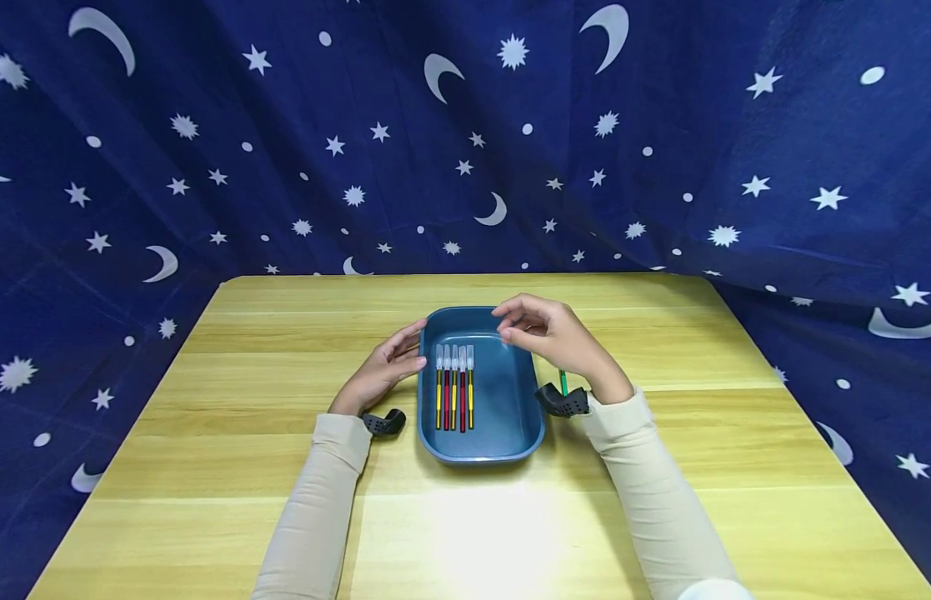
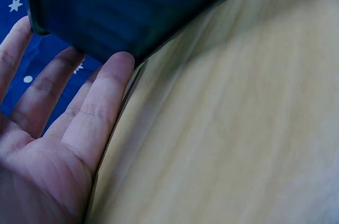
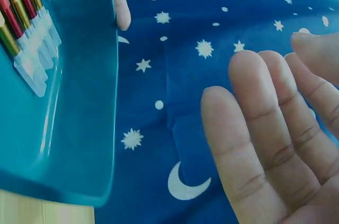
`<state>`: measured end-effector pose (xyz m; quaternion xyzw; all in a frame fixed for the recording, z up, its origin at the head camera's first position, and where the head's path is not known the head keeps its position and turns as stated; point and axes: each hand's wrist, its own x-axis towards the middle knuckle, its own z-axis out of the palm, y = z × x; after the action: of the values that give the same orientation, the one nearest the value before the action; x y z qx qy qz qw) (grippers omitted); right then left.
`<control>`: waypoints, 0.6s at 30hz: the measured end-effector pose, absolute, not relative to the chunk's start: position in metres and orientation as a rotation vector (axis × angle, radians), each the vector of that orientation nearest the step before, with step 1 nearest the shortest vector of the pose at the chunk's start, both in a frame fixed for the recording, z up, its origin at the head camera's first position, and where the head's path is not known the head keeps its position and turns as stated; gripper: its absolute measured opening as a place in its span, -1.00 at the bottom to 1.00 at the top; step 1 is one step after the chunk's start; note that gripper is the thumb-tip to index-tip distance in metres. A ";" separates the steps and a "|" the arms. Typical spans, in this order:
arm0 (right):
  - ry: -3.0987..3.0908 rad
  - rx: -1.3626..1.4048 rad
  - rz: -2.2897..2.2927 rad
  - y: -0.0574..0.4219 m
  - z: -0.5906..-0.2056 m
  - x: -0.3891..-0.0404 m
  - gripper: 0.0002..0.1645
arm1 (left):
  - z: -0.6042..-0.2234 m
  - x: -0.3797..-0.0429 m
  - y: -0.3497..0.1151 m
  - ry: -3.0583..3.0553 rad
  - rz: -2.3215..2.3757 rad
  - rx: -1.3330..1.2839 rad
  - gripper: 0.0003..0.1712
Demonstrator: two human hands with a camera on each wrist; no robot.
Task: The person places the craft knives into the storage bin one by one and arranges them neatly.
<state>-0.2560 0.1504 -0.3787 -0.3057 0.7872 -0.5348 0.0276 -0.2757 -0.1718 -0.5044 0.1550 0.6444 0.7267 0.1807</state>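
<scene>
A blue rectangular tray holds several capped craft knives side by side at its left, some with gold handles and some with red handles. Clear caps cover their blades and point toward the far end. At the tray's left side rests my left hand, its extended fingers touching the outer wall. My right hand hovers over the far right part of the rim, fingers loosely bent and nothing between them. On the table right of the tray lies a green handle, partly hidden by the right wrist.
The tray stands on a light wood table. Behind and around it hangs a dark blue cloth with moons and stars. A black wrist device sits beside the tray's right wall, another black device near its left.
</scene>
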 end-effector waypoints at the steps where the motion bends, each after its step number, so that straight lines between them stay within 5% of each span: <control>1: 2.438 -0.950 -1.660 0.152 -0.379 -0.255 -0.71 | -0.504 -0.276 -0.172 1.820 2.053 0.439 -0.16; 18: 2.546 -0.912 -1.726 0.178 -0.383 -0.256 -0.73 | -0.504 -0.275 -0.171 1.835 2.045 0.433 -0.16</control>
<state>-0.2560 0.1784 -0.3834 -0.2841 0.7931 -0.5378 -0.0333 -0.2746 -0.1708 -0.5039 0.1533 0.6490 0.7233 0.1791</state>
